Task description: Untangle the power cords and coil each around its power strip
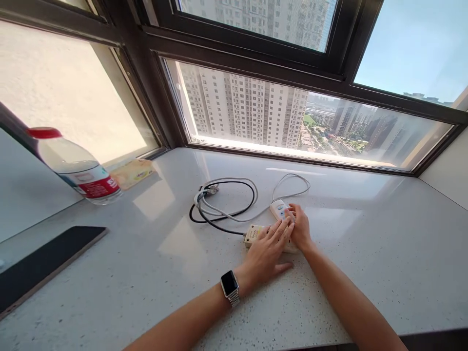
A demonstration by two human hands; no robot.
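Under my left hand (268,248) is a cream power strip (252,236) with a black cord coming out of its left end. My fingers lie across the strip and cover most of it, with the thumb stretched out on the near side. Just beyond, my right hand (300,228) has its fingers bent round the near end of a small white oblong device (279,208) with a blue-green marking. The fingertips of both hands meet there, so how the device and the strip touch is hidden. A grey cable (309,185) loops behind the device.
Black and grey cables lie coiled with a plug (212,190) left of my hands. A water bottle (97,183) with a red cap, a yellowish packet (137,174) and a dark flat slab (47,263) are on the left. Windows border the speckled white counter (383,263).
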